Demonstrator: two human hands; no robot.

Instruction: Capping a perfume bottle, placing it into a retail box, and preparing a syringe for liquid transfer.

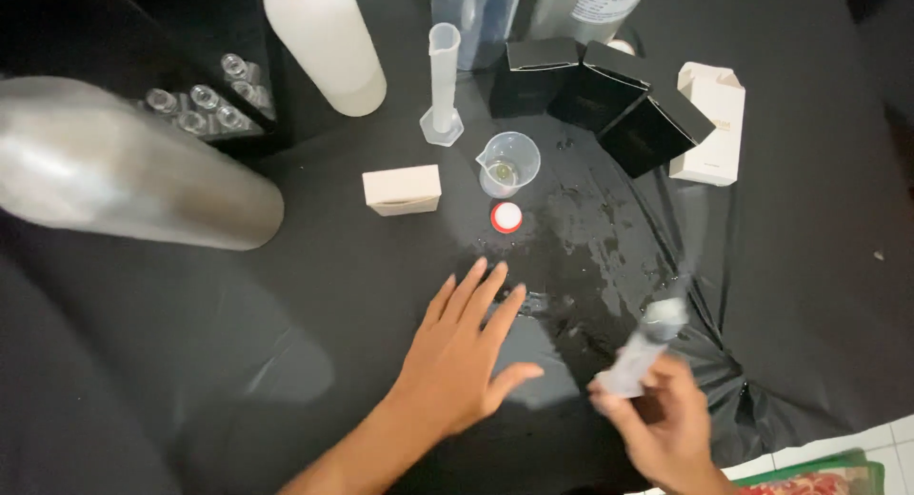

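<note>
My left hand (460, 354) lies flat, fingers spread, on the black plastic sheet (286, 295) covering the table, holding nothing. My right hand (666, 421) grips a small clear bottle (643, 347), blurred by motion, above the wet patch (590, 257) of the sheet. Beyond my left hand lie a red-and-white cap (506, 216), a small clear beaker (508, 163) with a little yellowish liquid, and a clear measuring cylinder (443, 86).
A large metal canister (124, 167) lies on its side at the left. A white plastic bottle (326, 40) with a red cap, a rack of small glass vials (205, 105), black boxes (609, 90) and cream boxes (403, 189) stand around. Floor tiles show at the bottom right.
</note>
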